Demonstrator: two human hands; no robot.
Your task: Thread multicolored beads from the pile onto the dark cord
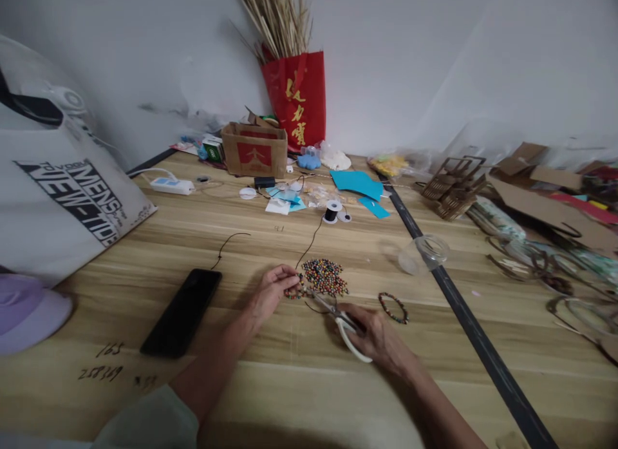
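Observation:
My left hand pinches a string of small coloured beads between thumb and fingers. In my right hand is a pair of scissors with pale handles, its blades pointing at the strung beads. A dark cord end curves on the table just below the blades. Behind both hands lies a pile of loose multicoloured beads. From a spool of black cord a line runs down to my left fingers. To the right of the scissors rests a beaded bracelet.
A black phone lies left of my hands on the wooden table. Further right are a clear plastic cup and small woven baskets. Blue sheets, a cardboard box and a red bag stand or lie toward the wall.

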